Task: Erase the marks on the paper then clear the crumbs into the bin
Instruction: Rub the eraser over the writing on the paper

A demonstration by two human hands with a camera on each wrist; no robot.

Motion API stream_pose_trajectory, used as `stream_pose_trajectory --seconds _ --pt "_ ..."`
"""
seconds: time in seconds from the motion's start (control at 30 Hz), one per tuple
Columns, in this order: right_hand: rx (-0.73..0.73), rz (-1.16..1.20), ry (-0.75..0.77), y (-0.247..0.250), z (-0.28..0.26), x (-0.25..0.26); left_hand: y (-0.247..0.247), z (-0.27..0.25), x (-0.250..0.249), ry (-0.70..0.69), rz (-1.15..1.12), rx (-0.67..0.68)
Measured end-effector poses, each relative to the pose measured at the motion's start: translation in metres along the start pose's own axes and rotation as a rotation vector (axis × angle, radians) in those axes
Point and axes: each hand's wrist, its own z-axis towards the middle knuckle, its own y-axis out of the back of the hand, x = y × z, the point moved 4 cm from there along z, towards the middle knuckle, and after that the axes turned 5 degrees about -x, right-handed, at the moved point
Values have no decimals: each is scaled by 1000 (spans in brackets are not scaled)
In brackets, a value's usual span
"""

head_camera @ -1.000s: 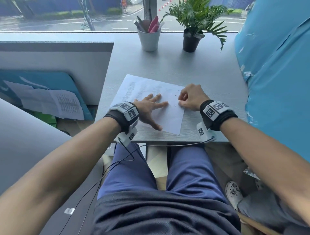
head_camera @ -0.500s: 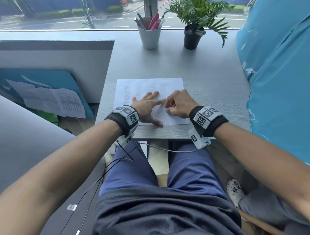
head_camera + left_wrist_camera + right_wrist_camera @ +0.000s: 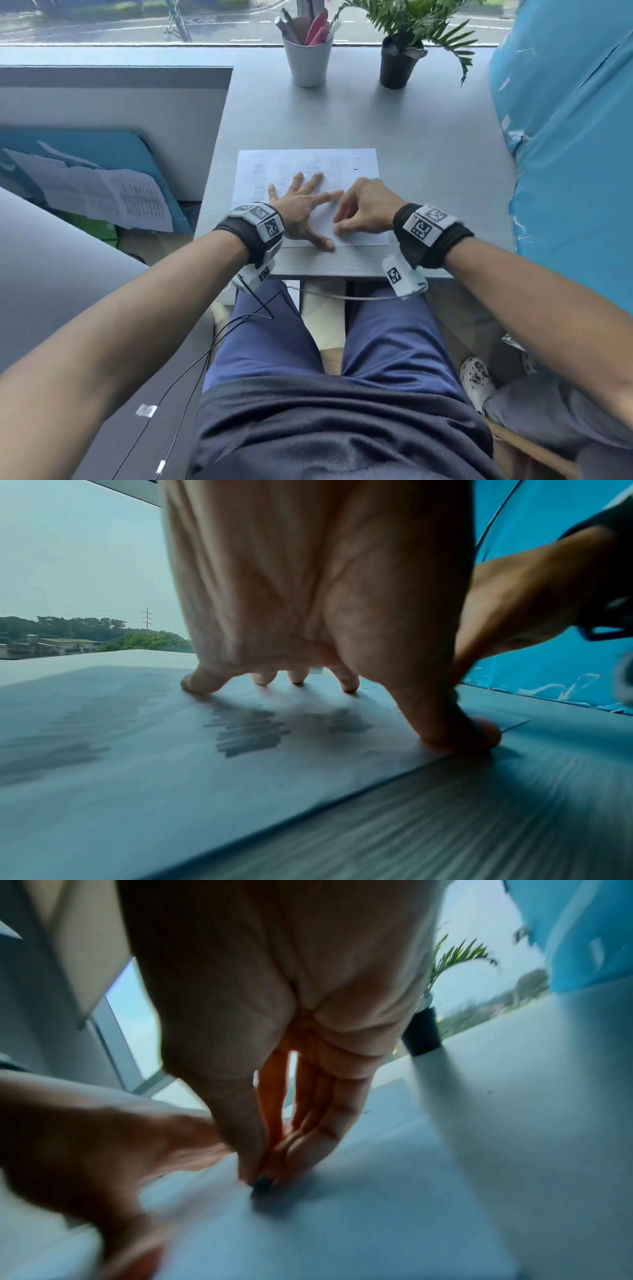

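Head view: paper (image 3: pixel 308 164) lies flat on the grey counter (image 3: pixel 428 144), near its front edge, square to the person. Left hand (image 3: pixel 298 212) is spread flat on the sheet, fingers straight and splayed, thumb at the paper's near edge, pinning it. Right hand (image 3: pixel 363 209) sits just beside it on the right half of the sheet, fingers curled down with the tips together on the paper; what they pinch is hidden from here. Faint grey marks (image 3: pixel 260 181) on the left part of the page, two tiny dark specks (image 3: pixel 356 163) near the top right corner. White cup of pens (image 3: pixel 308 60) and a potted plant (image 3: pixel 400 51) stand at the far end by the window, well apart from the paper. Left wrist view: left hand (image 3: pixel 318 588) with fingertips (image 3: pixel 202 683) pressing the paper (image 3: pixel 137 791), thumb down at the sheet's edge, grey scribbles (image 3: pixel 246 731) under the palm; right hand (image 3: pixel 531 596) comes in from the right. Right wrist view, blurred: right hand (image 3: pixel 274 1015) with fingers bunched, pinching a small dark eraser (image 3: pixel 262 1182) tip-down against the paper (image 3: pixel 359 1218); left hand (image 3: pixel 95 1145) just beside it.
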Motion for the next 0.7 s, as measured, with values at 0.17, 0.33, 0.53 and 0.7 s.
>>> stream_pose_trajectory --seconds 0.17,0.33,0.53,0.7 --pt "-45 20 -38 1 0 -2 -1 1 1 6 3 0" --pt "-60 20 -57 8 8 -6 -1 1 1 -3 -5 -8" --pt "49 -9 27 -12 -3 11 2 -1 0 -5 -8 -14" --pt "-107 19 -71 10 10 -4 1 -1 -1 9 -1 -10"
